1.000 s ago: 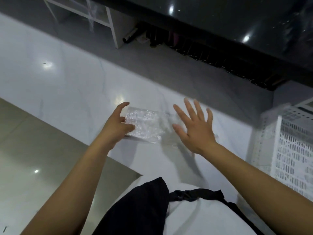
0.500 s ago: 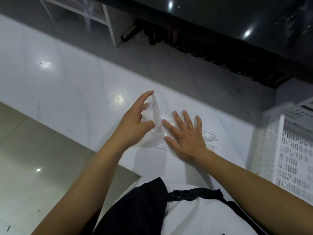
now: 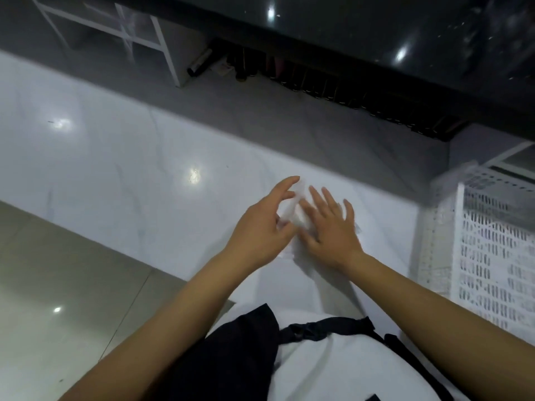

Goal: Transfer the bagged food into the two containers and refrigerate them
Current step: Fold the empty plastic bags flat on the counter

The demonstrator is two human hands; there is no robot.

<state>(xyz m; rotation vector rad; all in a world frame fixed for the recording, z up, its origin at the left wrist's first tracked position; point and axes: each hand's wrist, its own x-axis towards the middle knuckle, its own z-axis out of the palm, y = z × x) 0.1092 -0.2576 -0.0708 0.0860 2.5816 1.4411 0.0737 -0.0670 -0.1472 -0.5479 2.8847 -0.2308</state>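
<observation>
A crumpled clear plastic bag [image 3: 293,211] lies on the white marble countertop [image 3: 121,180], mostly hidden between my two hands. My left hand [image 3: 262,230] holds the bag's left side, thumb and fingers pinched on the film. My right hand [image 3: 330,227] lies flat, fingers spread, pressing the bag's right part down on the counter. No containers or food are visible.
A white perforated plastic crate [image 3: 498,244] stands on the counter at the right. Dark bottles [image 3: 318,85] line the back under a black glossy cabinet [image 3: 376,30]. A white frame rack [image 3: 115,33] stands at the back left. The counter's front edge drops to a beige floor [image 3: 58,285].
My left hand has folded the bag over toward my right hand. The right hand came down from raised onto the bag, and both hands now sit close together.
</observation>
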